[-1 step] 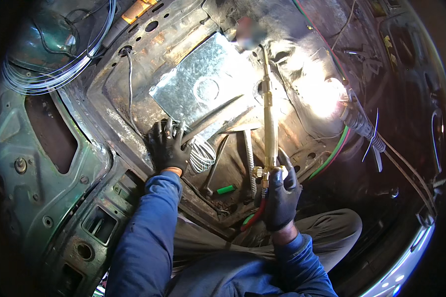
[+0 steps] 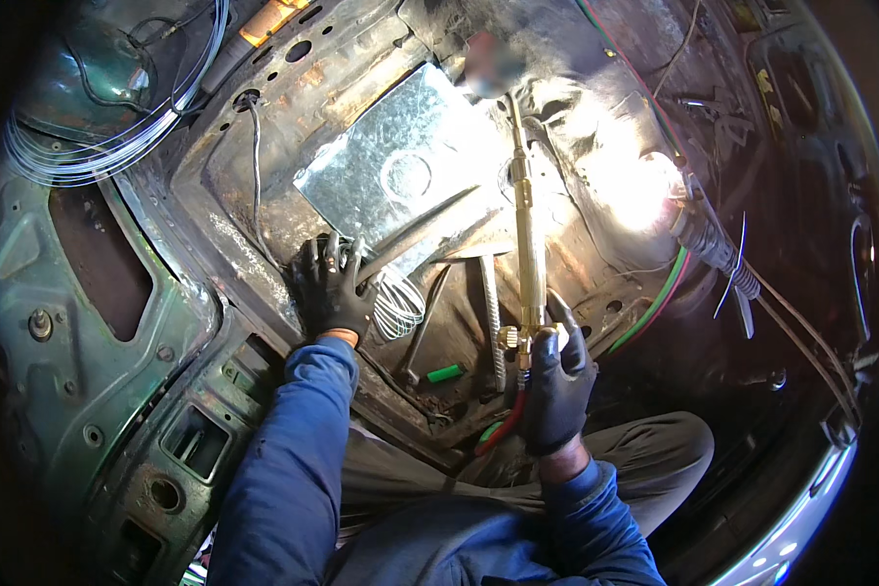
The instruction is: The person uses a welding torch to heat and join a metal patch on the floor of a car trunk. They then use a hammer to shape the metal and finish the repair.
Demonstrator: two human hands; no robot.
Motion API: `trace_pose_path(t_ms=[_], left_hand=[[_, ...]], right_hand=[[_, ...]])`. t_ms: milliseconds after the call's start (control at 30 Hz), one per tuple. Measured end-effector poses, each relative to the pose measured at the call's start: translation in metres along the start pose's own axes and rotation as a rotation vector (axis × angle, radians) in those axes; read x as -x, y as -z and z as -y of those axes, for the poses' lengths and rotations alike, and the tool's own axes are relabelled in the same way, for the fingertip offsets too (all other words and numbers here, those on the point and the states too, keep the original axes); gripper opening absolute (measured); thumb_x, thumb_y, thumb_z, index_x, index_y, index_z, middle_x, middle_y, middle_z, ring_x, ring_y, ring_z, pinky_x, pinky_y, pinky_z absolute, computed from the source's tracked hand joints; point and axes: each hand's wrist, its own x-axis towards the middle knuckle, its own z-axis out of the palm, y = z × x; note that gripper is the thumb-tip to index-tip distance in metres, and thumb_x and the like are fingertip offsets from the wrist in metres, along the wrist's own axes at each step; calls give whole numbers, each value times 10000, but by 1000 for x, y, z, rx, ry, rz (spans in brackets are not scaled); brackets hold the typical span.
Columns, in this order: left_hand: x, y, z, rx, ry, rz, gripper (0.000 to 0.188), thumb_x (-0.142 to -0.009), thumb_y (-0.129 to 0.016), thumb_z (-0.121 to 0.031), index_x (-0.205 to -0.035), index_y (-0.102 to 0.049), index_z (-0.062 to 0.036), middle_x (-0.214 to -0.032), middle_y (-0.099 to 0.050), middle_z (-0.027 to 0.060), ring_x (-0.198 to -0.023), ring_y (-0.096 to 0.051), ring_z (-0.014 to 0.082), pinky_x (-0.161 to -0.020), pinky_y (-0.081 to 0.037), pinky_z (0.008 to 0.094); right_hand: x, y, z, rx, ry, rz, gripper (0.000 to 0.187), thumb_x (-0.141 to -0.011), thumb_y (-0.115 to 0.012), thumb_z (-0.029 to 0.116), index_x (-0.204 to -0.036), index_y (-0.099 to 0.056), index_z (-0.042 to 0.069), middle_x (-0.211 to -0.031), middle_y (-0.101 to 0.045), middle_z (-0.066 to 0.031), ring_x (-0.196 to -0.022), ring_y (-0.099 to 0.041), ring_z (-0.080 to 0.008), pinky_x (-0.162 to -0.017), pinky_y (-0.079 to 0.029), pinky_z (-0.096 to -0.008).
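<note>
In my right hand (image 2: 558,391), gloved in black, is a brass gas torch (image 2: 528,249). The fingers close round its lower end by the valve knobs, and its thin neck points away from me. A red hose (image 2: 506,426) runs from its base. My left hand (image 2: 334,293), also gloved, lies on the rusty floor pan (image 2: 226,210) with its fingers spread. Beside it are a coil of thin wire (image 2: 398,305) and a hammer (image 2: 429,234) whose handle end is near the thumb. Beyond lies a shiny sheet-metal plate (image 2: 361,156) with a circle marked on it.
A bright work lamp (image 2: 698,230) glares at the right. Near my knees lie a metal bar (image 2: 493,322) and a small green piece (image 2: 445,373). A larger wire coil (image 2: 117,161) hangs at far left, above a green door panel (image 2: 29,254). Green and red hoses (image 2: 659,298) cross the right side.
The torch has tilted very slightly, its upper part shifting left. My left hand stays where it was.
</note>
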Motion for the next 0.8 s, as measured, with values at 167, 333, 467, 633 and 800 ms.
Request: trace_pose_path(t_ms=[167,333,467,633,800], left_hand=[[-3,4,1,-41,-37,-42,644,-899,-752,-497,-1462,-659,-196,-1611,-487,127,-1506,-381,413,-1249,-264,624],[-4,-5,-2,10,-68,-60,676,-884,-775,-451,-1480,-639,-163,-1606,-486,151,-1492,-401,425,-1250,-269,619],[7,-31,11,94,-16,-85,750,-881,-792,-420,-1542,-567,-148,-1604,-471,224,-1496,-399,449,-1269,-257,603],[20,0,-36,-32,-119,184,597,-957,-706,-464,-1390,-637,-58,-1328,-645,261,-1261,-584,447,-1079,-431,599],[41,-45,-57,256,307,244,867,-910,-730,-601,-1502,-545,4,-1406,-630,311,-1296,-602,479,-1104,-429,599]], right_hand=[[5,19,3,11,-47,30,613,-1066,-709,297,-1525,-531,-68,-1243,-729,-94,-1081,-659,-124,-975,-533,-317],[12,35,10,-4,122,60,606,-1082,-688,297,-1545,-519,-54,-1364,-702,-139,-1209,-631,-142,-1061,-492,-333],[29,43,19,-85,60,90,611,-1083,-693,301,-1549,-518,-54,-1289,-717,-104,-1086,-649,-114,-963,-524,-300],[39,59,35,-98,81,120,614,-1081,-699,312,-1546,-527,-50,-1174,-716,-59,-924,-618,-58,-818,-525,-248],[46,71,40,-102,128,136,631,-1073,-711,329,-1542,-532,-55,-1213,-718,-74,-983,-633,-78,-882,-532,-274]])
